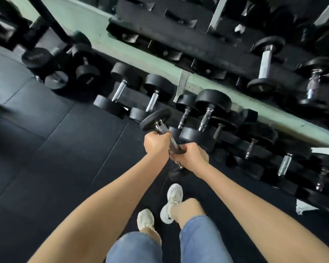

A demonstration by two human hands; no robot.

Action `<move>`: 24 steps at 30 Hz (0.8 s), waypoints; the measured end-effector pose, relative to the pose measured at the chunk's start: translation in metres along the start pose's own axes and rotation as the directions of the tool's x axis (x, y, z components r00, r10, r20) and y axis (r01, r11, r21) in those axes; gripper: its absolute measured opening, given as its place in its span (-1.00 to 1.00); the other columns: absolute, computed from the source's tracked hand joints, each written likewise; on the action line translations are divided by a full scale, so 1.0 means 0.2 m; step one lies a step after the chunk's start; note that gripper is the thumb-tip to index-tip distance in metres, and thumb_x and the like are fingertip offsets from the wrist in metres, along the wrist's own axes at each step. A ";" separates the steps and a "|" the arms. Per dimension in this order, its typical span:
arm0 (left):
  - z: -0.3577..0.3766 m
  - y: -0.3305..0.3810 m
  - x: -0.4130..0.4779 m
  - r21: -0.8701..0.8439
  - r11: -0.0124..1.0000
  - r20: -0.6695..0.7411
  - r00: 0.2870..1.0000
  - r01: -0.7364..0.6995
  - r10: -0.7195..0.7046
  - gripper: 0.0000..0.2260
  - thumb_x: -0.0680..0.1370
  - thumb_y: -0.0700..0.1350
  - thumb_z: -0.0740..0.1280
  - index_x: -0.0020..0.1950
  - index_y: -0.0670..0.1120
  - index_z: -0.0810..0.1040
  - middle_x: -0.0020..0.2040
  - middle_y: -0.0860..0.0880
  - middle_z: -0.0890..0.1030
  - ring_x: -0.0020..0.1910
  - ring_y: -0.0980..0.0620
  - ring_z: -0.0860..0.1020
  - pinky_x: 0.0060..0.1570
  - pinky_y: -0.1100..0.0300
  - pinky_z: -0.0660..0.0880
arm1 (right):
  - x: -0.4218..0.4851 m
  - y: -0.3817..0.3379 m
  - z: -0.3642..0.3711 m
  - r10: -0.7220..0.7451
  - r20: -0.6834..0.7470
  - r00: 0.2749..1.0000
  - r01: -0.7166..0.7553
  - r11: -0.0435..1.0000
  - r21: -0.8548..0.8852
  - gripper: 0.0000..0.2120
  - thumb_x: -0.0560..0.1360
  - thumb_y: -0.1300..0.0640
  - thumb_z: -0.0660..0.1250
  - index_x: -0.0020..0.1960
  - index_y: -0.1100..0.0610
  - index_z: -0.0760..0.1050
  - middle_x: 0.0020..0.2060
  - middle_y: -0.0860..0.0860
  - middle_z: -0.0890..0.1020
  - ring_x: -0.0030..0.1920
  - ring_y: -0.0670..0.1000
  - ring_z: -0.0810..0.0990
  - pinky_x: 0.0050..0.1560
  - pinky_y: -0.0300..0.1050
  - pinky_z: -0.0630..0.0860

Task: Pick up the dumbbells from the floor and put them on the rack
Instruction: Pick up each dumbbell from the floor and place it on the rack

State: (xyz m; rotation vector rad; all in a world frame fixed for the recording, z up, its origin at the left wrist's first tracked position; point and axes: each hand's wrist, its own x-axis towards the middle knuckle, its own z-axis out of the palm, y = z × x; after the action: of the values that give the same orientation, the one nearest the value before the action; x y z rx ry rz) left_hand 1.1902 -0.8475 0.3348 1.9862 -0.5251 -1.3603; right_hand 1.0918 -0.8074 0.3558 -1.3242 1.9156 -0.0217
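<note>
Both hands grip the chrome handle of one black dumbbell (156, 119), held off the floor in front of my legs. My left hand (156, 143) is wrapped around the handle's upper part, my right hand (190, 157) around its lower part. The upper weight head points toward the rack; the lower head shows partly under my right wrist. The black dumbbell rack (207, 54) runs diagonally across the top right, with two dumbbells (265, 63) resting on it. Several more dumbbells (207, 111) lie on the floor along the rack's foot.
Black rubber floor mats (55, 149) cover the ground on the left. A pale green wall base (122, 52) runs behind the floor dumbbells. My white shoes (171, 202) stand just below the held dumbbell. Dark gym equipment (8, 25) stands at the far left.
</note>
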 end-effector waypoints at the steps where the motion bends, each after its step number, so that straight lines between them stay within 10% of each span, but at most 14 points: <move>1: 0.03 0.08 0.02 0.016 1.000 0.011 1.000 -0.019 0.019 -0.87 0.35 -0.11 0.48 -0.32 -0.09 0.55 -0.30 -0.07 0.63 -0.19 -0.11 0.66 -0.10 0.00 0.63 | 0.04 -0.04 -0.05 -0.002 -0.019 1.000 0.002 1.000 0.016 -0.78 0.39 -0.21 0.36 -0.26 -0.08 0.56 -0.34 -0.12 0.62 -0.14 0.03 0.64 -0.31 -0.16 0.36; 14: 0.63 1.02 0.51 0.157 0.967 0.138 0.973 -0.203 0.182 -0.85 0.35 -0.15 0.45 -0.38 -0.07 0.52 -0.40 0.02 0.56 -0.27 -0.02 0.61 -0.05 0.01 0.63 | 0.84 -0.34 -0.68 0.023 -0.228 0.973 0.013 0.988 0.153 -0.87 0.43 -0.08 0.37 -0.21 -0.05 0.60 -0.37 -0.10 0.59 -0.21 0.03 0.61 -0.27 -0.14 0.43; 24: 1.14 1.45 0.80 0.283 0.932 0.331 0.935 -0.227 0.127 -0.93 0.36 -0.20 0.44 -0.28 -0.11 0.56 -0.38 -0.01 0.57 -0.24 -0.08 0.59 -0.06 0.05 0.62 | 1.34 -0.40 -0.99 0.321 -0.333 0.887 -0.208 0.920 0.332 -0.85 0.43 -0.09 0.33 -0.19 -0.04 0.58 -0.37 -0.10 0.58 -0.28 0.01 0.54 -0.28 -0.18 0.37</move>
State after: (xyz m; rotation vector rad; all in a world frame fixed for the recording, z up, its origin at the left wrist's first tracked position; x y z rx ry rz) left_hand 1.0503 -1.2222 0.3835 1.9165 -1.1067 -1.5546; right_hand 0.9971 -1.1363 0.3689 -0.8949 2.3066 -0.4351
